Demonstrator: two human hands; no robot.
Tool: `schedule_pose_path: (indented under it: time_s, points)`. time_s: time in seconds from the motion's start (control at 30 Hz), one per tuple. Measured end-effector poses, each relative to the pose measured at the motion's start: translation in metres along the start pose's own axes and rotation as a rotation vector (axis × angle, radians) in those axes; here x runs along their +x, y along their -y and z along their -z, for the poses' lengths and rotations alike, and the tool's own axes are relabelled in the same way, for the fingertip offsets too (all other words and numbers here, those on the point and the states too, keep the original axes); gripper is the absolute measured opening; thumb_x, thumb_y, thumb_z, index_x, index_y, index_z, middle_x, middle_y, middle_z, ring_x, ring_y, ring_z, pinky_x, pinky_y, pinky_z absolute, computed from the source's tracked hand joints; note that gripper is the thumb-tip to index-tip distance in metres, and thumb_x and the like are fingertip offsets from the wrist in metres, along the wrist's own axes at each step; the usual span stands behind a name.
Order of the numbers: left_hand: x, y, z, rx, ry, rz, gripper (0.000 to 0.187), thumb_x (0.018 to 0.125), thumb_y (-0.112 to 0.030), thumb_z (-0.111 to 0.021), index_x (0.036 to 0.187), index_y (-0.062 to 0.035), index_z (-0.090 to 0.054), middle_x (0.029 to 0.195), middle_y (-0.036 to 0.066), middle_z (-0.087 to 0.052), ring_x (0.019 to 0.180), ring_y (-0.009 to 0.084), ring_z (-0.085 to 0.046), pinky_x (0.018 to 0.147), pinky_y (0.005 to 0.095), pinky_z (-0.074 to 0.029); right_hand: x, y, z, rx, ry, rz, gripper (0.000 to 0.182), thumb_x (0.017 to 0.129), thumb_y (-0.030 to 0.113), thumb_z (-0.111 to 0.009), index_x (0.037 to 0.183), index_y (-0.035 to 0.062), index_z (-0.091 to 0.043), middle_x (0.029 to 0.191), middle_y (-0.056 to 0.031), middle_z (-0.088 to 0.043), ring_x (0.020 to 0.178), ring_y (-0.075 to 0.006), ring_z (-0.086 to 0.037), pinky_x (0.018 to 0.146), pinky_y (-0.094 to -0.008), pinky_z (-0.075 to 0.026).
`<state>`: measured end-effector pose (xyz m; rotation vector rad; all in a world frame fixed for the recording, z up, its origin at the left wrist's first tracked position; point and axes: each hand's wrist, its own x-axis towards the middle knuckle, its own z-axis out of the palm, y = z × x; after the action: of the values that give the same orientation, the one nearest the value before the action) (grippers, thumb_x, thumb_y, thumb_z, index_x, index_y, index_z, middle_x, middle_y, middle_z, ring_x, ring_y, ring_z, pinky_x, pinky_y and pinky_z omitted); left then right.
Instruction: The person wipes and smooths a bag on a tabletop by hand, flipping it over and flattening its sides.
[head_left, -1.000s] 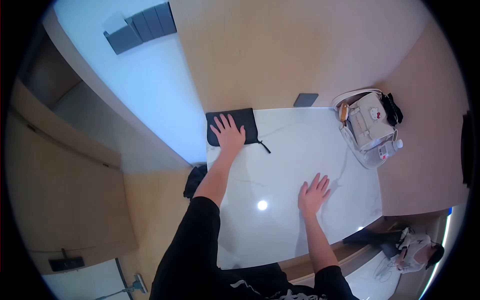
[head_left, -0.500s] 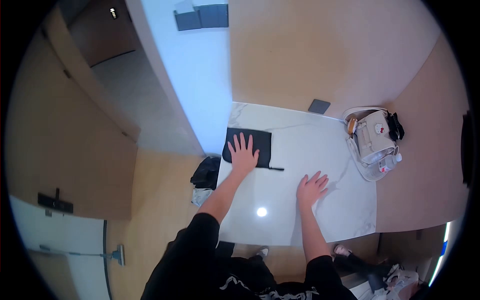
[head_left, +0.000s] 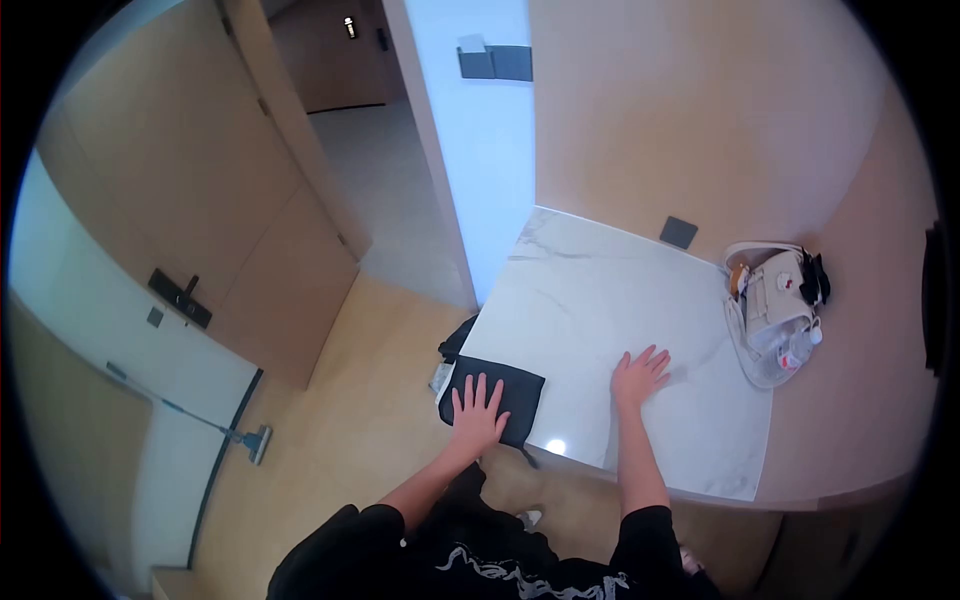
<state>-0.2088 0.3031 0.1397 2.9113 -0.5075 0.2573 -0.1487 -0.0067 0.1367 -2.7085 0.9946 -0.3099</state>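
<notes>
My left hand (head_left: pixel 478 418) lies flat with spread fingers on top of a black zip pouch (head_left: pixel 520 390). The pouch is at the near left corner of a white marble-patterned countertop (head_left: pixel 590 290), partly past its edge. A short black strap (head_left: pixel 528 457) dangles from the pouch's lower right side. To the right, my right hand (head_left: pixel 640 378) rests open on the bare marble, fingers apart, holding nothing.
A cream bag (head_left: pixel 775 300) with a clear plastic bottle (head_left: pixel 797 350) stands at the counter's right end. A grey socket plate (head_left: pixel 679 233) is on the back wall. Dark items (head_left: pixel 457 337) sit beyond the left edge. A floor mop (head_left: pixel 257 443) leans near the door (head_left: pixel 240 200).
The pouch, under my left hand, has slid toward me to the counter's front left edge, and its strap now hangs down. My right hand stays on the counter. The view has turned left.
</notes>
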Motion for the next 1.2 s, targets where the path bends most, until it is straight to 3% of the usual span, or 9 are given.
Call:
schedule_pose_path:
  time_s: [0.17, 0.4, 0.93, 1.2]
  points:
    - [0.011, -0.003, -0.004, -0.054, 0.052, 0.061, 0.066, 0.091, -0.045, -0.056, 0.148, -0.0163, -0.037, 0.153, 0.021, -0.028, 0.142, 0.0462, -0.021, 0.109, 0.0668, -0.018, -0.002, -0.004, -0.016, -0.090, -0.150, 0.015, 0.066, 0.096, 0.038, -0.046, 0.146, -0.0031, -0.033, 0.153, -0.0287, -0.025, 0.146, -0.0369, -0.017, 0.115, -0.0579, -0.014]
    - [0.054, -0.009, -0.006, -0.030, 0.040, 0.032, 0.073, 0.092, -0.054, -0.050, 0.151, -0.0145, -0.033, 0.156, 0.022, -0.023, 0.142, 0.0500, -0.016, 0.109, 0.0685, -0.014, -0.005, -0.002, -0.004, -0.065, -0.056, 0.007, 0.066, 0.095, 0.036, -0.047, 0.145, -0.0039, -0.033, 0.154, -0.0287, -0.024, 0.146, -0.0374, -0.017, 0.116, -0.0558, -0.012]
    - [0.357, -0.004, -0.092, -0.103, -0.132, -0.051, 0.069, 0.090, -0.050, -0.053, 0.145, -0.0101, -0.041, 0.151, 0.025, -0.031, 0.140, 0.0516, -0.020, 0.109, 0.0699, -0.014, -0.006, 0.001, 0.001, -0.051, -0.076, -0.041, 0.067, 0.088, 0.030, -0.056, 0.144, -0.0012, -0.037, 0.153, -0.0270, -0.026, 0.145, -0.0389, -0.021, 0.116, -0.0552, -0.013]
    - [0.447, -0.016, -0.111, -0.055, -0.058, -0.108, 0.071, 0.092, -0.052, -0.048, 0.145, -0.0069, -0.039, 0.151, 0.028, -0.028, 0.139, 0.0547, -0.018, 0.108, 0.0707, -0.012, -0.005, 0.003, 0.008, -0.038, -0.071, -0.042, 0.067, 0.087, 0.029, -0.057, 0.144, -0.0009, -0.038, 0.153, -0.0267, -0.027, 0.144, -0.0410, -0.022, 0.116, -0.0566, -0.015]
